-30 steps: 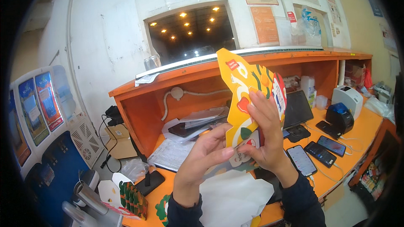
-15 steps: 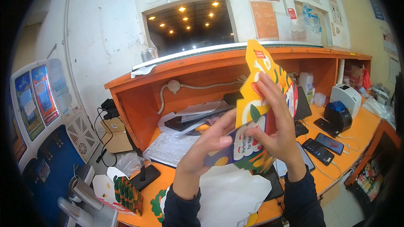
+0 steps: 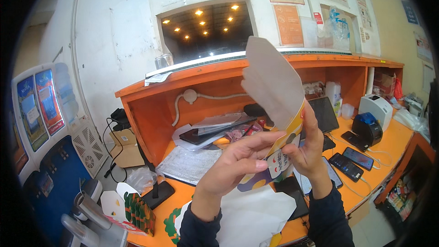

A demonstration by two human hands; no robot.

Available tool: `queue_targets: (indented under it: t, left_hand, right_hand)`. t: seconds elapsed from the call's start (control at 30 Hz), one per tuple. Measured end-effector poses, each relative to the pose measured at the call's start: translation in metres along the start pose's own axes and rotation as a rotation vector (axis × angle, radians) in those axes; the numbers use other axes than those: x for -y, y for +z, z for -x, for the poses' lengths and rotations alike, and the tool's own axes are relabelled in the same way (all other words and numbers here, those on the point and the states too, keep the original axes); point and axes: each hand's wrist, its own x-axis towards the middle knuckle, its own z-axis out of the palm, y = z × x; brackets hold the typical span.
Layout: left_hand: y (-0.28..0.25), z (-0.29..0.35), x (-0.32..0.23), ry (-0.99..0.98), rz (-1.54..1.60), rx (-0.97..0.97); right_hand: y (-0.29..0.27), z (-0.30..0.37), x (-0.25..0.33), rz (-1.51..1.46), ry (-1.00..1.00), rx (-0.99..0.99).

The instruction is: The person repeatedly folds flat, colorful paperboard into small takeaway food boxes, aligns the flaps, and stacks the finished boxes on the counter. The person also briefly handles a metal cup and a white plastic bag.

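Above the orange counter, a printed cardboard food carton (image 3: 274, 91) is held up and tilted, its plain greyish inner side showing on the tall upper flap. Lower down, its yellow and purple printed side shows between my hands. My left hand (image 3: 233, 162) is closed on the lower left part, thumb in front. From the right, my right hand (image 3: 308, 151) grips the carton, with the thumb across the near face and fingers upright along the edge. Beneath my hands lies a pile of flat white carton blanks (image 3: 256, 215). At the lower left stand nested folded cartons (image 3: 137, 212) with a green and red print.
Papers (image 3: 190, 162) lie under the orange shelf (image 3: 151, 110). Phones (image 3: 346, 165) with cables rest on the right, near a black and blue small printer (image 3: 367, 130) and a white machine (image 3: 376, 110). A black phone (image 3: 158, 194) lies left; a drinks dispenser (image 3: 50, 123) stands beyond.
The carton has turned so its upper flap shows the plain inner side instead of the yellow print. Both hands have shifted slightly, the right one downward, still holding it.
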Motion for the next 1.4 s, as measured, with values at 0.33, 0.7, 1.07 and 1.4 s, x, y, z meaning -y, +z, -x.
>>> queue_targets:
  t: [0.33,0.7,1.07,1.4]
  left_hand:
    - [-0.002,-0.008,0.007,-0.079,-0.153,-0.134]
    - [0.003,-0.001,0.003,0.177,0.081,-0.341]
    - [0.023,0.001,-0.009,0.401,-0.625,-0.603]
    - [0.021,-0.004,0.002,0.526,-0.839,-0.557]
  right_hand:
    - [0.002,-0.011,-0.01,0.171,-0.091,-0.047]
    - [-0.015,-0.012,0.0,-0.172,0.019,0.072]
    - [-0.016,-0.014,0.009,0.036,0.143,0.18]
    - [-0.01,-0.011,0.002,-0.397,0.275,0.118]
